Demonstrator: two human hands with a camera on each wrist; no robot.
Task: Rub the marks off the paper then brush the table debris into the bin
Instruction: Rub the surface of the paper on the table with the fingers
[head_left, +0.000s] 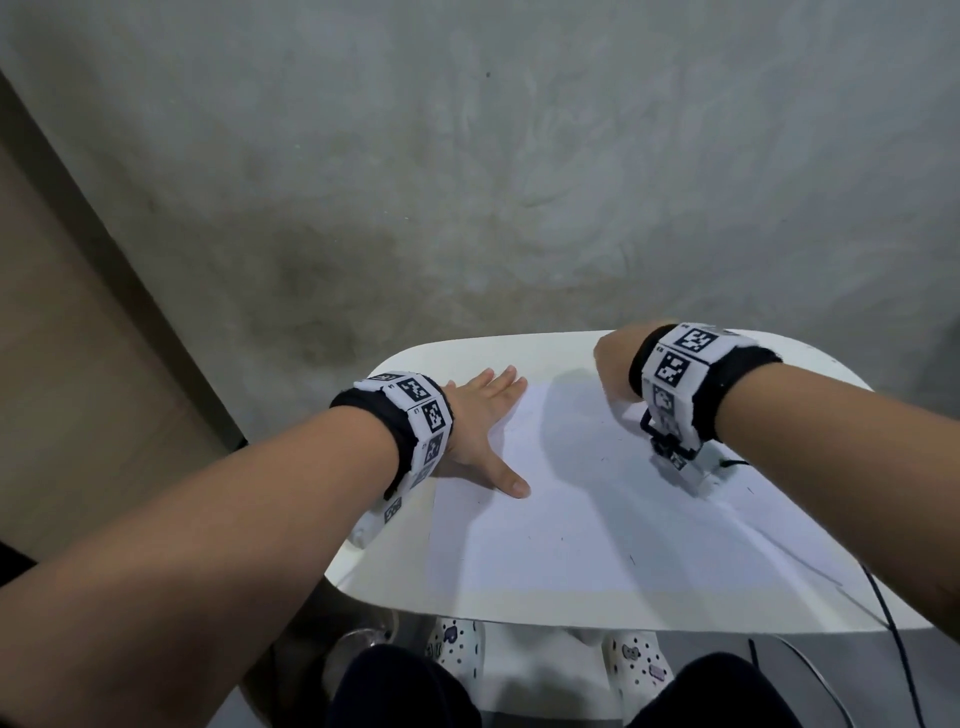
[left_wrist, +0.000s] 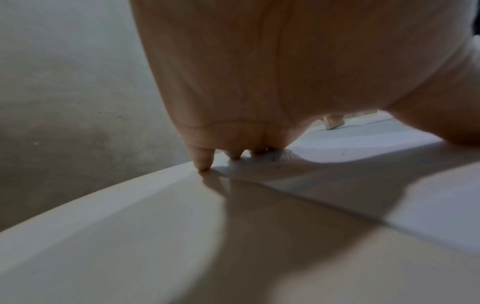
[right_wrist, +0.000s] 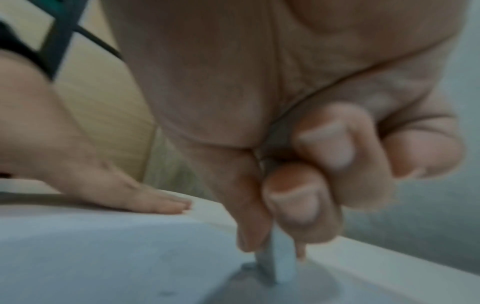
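A white sheet of paper (head_left: 561, 499) lies on a small white table (head_left: 447, 358), with small dark specks scattered over it. My left hand (head_left: 483, 415) lies flat with straight fingers on the paper's left edge, pressing it down; in the left wrist view its fingertips (left_wrist: 205, 164) touch the table and paper. My right hand (head_left: 615, 364) is at the far right part of the paper. In the right wrist view its thumb and fingers pinch a pale eraser (right_wrist: 279, 263) whose lower end stands on the paper (right_wrist: 103, 257).
A grey concrete floor lies beyond the table, with a beige panel (head_left: 62, 312) at the left. A dark cable (head_left: 883, 597) runs off the table's right front edge. My feet in white clogs (head_left: 457, 649) show below the table, beside a clear container (head_left: 358, 644).
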